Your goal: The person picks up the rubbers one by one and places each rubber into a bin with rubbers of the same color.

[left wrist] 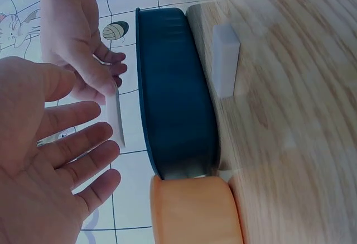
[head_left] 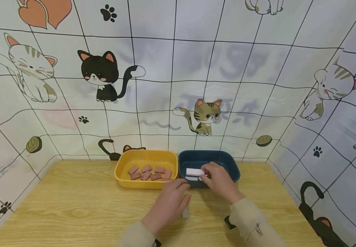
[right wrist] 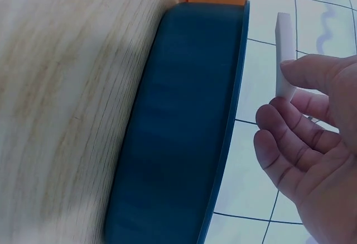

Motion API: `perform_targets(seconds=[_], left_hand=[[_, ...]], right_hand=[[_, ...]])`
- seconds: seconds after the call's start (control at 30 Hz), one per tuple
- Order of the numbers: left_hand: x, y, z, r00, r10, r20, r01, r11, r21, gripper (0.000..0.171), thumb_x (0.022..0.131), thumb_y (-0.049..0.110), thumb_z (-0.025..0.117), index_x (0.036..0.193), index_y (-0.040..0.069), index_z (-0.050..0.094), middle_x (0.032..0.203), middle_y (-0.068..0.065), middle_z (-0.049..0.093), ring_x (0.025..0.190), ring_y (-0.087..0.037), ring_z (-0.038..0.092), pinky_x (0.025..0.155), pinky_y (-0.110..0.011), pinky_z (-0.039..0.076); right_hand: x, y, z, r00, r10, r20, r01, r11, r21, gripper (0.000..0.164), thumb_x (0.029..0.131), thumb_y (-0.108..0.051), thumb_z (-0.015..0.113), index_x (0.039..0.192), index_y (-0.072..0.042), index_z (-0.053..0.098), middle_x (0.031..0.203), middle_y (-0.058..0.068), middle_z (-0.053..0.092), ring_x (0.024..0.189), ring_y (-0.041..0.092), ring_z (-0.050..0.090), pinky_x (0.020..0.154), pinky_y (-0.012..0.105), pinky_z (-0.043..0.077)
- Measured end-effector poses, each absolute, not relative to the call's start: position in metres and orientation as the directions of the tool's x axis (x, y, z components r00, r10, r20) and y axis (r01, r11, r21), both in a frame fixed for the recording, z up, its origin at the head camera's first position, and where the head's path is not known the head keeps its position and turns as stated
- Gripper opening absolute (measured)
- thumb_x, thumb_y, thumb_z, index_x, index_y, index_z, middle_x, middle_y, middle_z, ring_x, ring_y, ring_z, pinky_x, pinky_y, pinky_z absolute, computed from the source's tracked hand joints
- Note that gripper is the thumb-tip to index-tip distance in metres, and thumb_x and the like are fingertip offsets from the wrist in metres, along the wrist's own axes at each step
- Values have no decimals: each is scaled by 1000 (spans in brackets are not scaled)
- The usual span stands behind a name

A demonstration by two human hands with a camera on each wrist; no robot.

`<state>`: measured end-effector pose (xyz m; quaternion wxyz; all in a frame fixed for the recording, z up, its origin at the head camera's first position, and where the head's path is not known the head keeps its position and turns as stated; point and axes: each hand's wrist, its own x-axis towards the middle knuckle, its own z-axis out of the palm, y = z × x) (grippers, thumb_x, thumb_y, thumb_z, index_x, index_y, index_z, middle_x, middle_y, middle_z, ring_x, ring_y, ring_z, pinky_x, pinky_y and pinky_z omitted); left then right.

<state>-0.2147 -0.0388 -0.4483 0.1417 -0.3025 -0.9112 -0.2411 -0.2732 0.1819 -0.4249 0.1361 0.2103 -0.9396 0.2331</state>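
Note:
My right hand [head_left: 220,181] pinches a white block [head_left: 194,172] between thumb and fingertips, over the dark blue bin [head_left: 235,173]. Another white block [head_left: 191,178] shows just below it inside that bin. Palm visible and fingers spread, my left hand [left wrist: 42,154] holds nothing; in the head view it hovers by the front edges of both bins. A further white block [left wrist: 225,60] stands on the wooden table in front of the blue bin, mostly hidden by the left hand in the head view.
A yellow bin [head_left: 147,184] with several pink blocks [head_left: 146,168] sits directly left of the blue one. Both bins are at the back of the table [head_left: 82,206], against a wall cover [head_left: 153,96] printed with cats.

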Motion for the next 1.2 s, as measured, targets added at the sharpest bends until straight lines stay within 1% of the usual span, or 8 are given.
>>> perform_targets(seconds=[0.13,0.2,0.4,0.67,0.87,1.07,1.2], left_hand=[[-216,-35,-450,-785,473,399,609,704,364,31,104,28,62,126,9,71,130,-5,66,123,-21,59,109,-44,46],[-218,-34,-451,-784,469,406,610,704,364,31,104,28,62,126,8,71,130,-6,66,124,-21,59,110,-45,46],[-220,-29,-452,-783,459,419,608,706,363,31,103,28,63,125,7,71,130,-7,66,121,-22,60,107,-46,48],[-224,-25,-456,-776,461,431,617,698,364,31,103,25,64,125,5,71,130,-8,65,119,-23,61,104,-46,50],[-224,-24,-457,-772,464,434,620,699,355,27,102,23,64,121,5,72,125,-7,67,117,-23,61,103,-45,49],[-223,-24,-458,-760,468,451,630,699,338,25,101,22,66,119,5,73,122,-7,67,115,-22,62,104,-44,49],[-224,-24,-460,-752,469,463,636,701,323,24,101,21,66,118,5,73,122,-7,67,115,-22,62,104,-44,49]], right_hand=[[-281,179,-424,-885,-323,334,-439,817,-374,11,90,-13,79,96,-9,71,83,-1,57,74,12,51,64,25,45],[-284,178,-424,-889,-320,328,-434,820,-373,10,91,-13,79,95,-8,71,83,-2,56,73,11,50,64,26,45],[-293,176,-426,-905,-307,293,-404,835,-372,10,91,-13,78,95,-7,71,82,0,55,74,13,50,66,29,46],[-308,173,-432,-939,-279,202,-336,870,-360,9,93,-13,75,94,-7,69,82,2,54,73,17,49,66,32,44],[-317,171,-439,-952,-270,146,-305,879,-366,6,94,-11,73,95,-6,70,83,3,55,73,18,50,66,34,44],[-324,169,-447,-960,-260,98,-278,888,-367,9,94,-9,73,100,-3,71,86,5,59,75,19,52,68,36,48],[-327,167,-451,-964,-254,77,-264,894,-363,9,93,-9,73,100,-3,72,87,5,60,77,19,54,70,37,49]])
